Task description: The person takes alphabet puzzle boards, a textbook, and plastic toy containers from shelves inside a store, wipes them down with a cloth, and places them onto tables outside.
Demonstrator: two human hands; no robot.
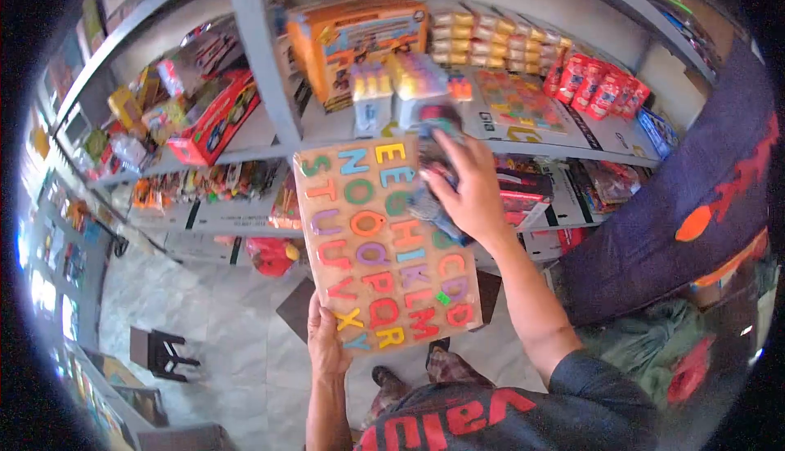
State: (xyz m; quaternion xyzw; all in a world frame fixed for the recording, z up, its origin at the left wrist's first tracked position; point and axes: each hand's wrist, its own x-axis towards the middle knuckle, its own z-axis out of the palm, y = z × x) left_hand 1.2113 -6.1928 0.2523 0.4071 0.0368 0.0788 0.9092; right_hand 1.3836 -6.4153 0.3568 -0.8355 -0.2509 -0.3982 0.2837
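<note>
Left hand [329,341] holds a letter board [380,246] by its lower left edge, the thumb lying along that edge and the other fingers mostly out of sight behind it. The board stretches up and to the right of this hand, slightly tilted, and carries rows of coloured letters, with a small green sticker [442,297] to the right of the hand. Right hand [468,185] is closed around a dark, crumpled cloth [437,212], with the fingers bent over it at the board's upper right part; the cloth overlaps some letters there, and its upper end is blurred. Whether the cloth presses on the board at every point, I cannot tell

Beyond both hands stands grey metal shelving [263,58]. Above and to the left of the right hand, small tubs [373,95] with yellow tops sit in front of a large orange box [356,38]. Straight above that hand are stacked yellow and white packs [474,38], and up to its right is a group of red pouches [601,87]. Farther out to its right hangs a dark cloth sheet [662,206]. Up and to the left of the left hand lies a red box [214,120], and well to that hand's left a dark stool [155,353] stands on the tiled floor [233,304]
</note>
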